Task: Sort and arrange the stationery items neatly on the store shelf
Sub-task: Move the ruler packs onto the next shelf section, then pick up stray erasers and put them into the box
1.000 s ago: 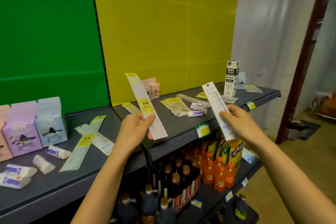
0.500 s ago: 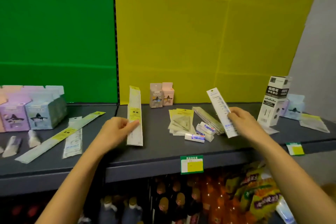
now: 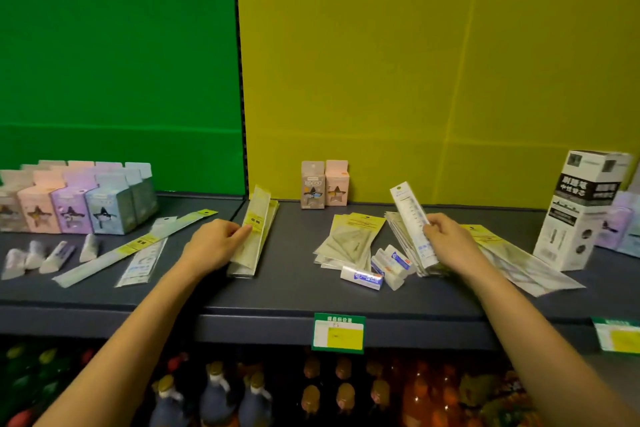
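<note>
My left hand (image 3: 214,244) grips a long yellow-labelled ruler pack (image 3: 254,232), its lower end down on a small stack of like packs on the grey shelf (image 3: 287,291). My right hand (image 3: 446,236) pinches a white ruler pack (image 3: 410,218), tilted up over a pile of similar white packs (image 3: 403,246). Between the hands lie yellow set-square packs (image 3: 349,239) and several white erasers (image 3: 377,269).
Pastel boxes (image 3: 79,204) stand at the back left, with erasers (image 3: 41,255) and two long ruler packs (image 3: 128,248) in front. Two small boxes (image 3: 323,189) stand at the back centre, a tall white box (image 3: 581,211) at right. Bottles fill the shelf below.
Both hands have come down from in front of the shelf to its surface; the left ruler pack now rests on a stack, the right one hangs over the white pile. The view moved closer.
</note>
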The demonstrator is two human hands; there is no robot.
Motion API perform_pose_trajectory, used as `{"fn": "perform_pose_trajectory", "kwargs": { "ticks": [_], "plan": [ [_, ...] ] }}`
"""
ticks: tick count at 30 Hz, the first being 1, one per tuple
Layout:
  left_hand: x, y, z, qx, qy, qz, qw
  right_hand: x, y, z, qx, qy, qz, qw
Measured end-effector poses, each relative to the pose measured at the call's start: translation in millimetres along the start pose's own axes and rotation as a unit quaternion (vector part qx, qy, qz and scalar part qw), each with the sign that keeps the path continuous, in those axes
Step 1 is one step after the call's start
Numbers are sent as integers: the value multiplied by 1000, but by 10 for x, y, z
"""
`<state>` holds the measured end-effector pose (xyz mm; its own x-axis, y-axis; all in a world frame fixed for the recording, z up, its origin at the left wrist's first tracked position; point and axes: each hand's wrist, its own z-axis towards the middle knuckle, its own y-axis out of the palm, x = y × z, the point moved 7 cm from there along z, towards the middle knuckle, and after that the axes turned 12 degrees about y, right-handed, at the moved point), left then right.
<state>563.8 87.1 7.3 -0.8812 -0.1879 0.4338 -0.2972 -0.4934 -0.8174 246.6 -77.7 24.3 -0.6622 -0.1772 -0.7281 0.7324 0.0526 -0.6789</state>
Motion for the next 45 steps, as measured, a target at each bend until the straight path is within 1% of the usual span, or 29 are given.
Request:
{"fn": "perform_pose_trajectory", "kwargs": {
  "ticks": [7,11,14,16,18,20,21,23,24,26,29,32,35,41,43,45],
  "plan": [
    [-60,51,68,-21,-14,50,998,84,77,137,0,-6,-60,998],
    [-49,50,66,-14,-16,89,996,110,98,197,20,-11,-119,993],
    [-5,10,48,-9,-11,141,990,155,104,220,45,-10,-168,985],
    [107,-53,30,14,6,186,982,171,100,211,54,-6,-208,976],
    [316,-124,4,51,43,224,972,135,59,173,70,-16,-226,972],
    [622,-157,-33,85,124,195,969,12,5,93,85,-66,-191,976],
    [798,-155,-72,91,179,154,968,-61,4,37,72,-95,-171,978],
    [1145,-80,-168,55,283,72,955,-167,66,-80,8,-125,-161,979],
    [1292,-1,-213,21,325,47,944,-199,111,-137,-23,-128,-178,975],
    [1508,192,-274,-34,380,26,924,-243,180,-217,-48,-138,-233,961],
    [1662,481,-300,-83,408,57,907,-267,250,-274,-52,-145,-310,938],
    [1685,672,-280,-117,419,95,895,-284,267,-268,-49,-141,-344,927],
    [1691,720,-261,-117,433,131,884,-309,283,-237,-72,-128,-356,923],
    [1738,674,-354,-60,483,174,856,-299,368,-195,-168,-84,-357,915],
    [1748,671,-396,-74,477,169,859,-301,386,-195,-198,-72,-349,913],
    [1758,643,-416,-87,455,146,874,-304,409,-219,-215,-71,-357,906]
  ]
}}
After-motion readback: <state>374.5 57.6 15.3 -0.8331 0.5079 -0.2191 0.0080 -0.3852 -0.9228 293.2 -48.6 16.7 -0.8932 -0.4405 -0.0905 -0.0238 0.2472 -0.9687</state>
